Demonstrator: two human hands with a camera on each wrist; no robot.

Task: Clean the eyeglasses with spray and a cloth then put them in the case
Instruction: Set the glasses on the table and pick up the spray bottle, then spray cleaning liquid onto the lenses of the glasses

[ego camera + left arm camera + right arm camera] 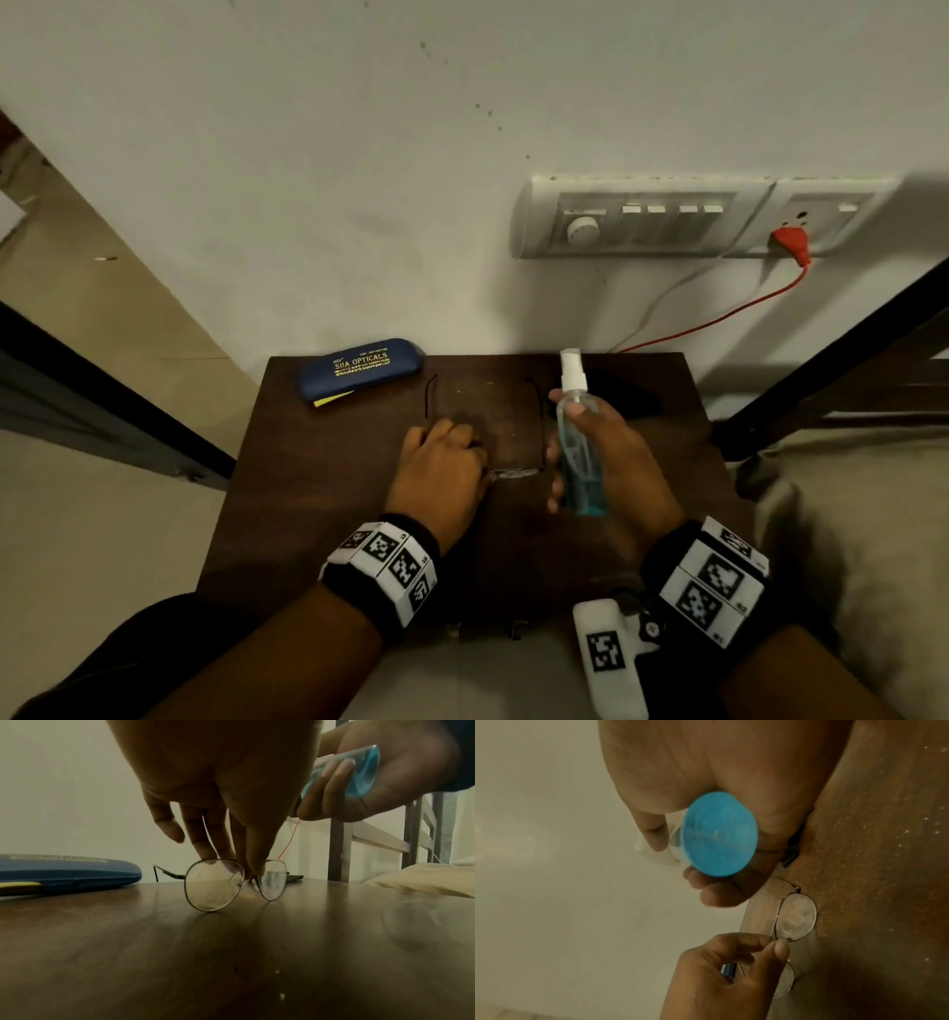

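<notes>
My left hand (442,462) pinches the eyeglasses (235,882) upright; my right hand (611,452) grips the spray bottle (577,442). Wiping and casing remain, I judge; the case (359,367) lies closed.

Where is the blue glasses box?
In the head view, the blue case lies shut at the table's far left corner by the wall, left of the eyeglasses.

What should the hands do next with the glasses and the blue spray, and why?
Probably turn the spray bottle so its nozzle faces the lenses, then press. The right hand grips it with the nozzle toward the wall, while the left hand pinches the eyeglasses at the bridge, upright on the table.
</notes>
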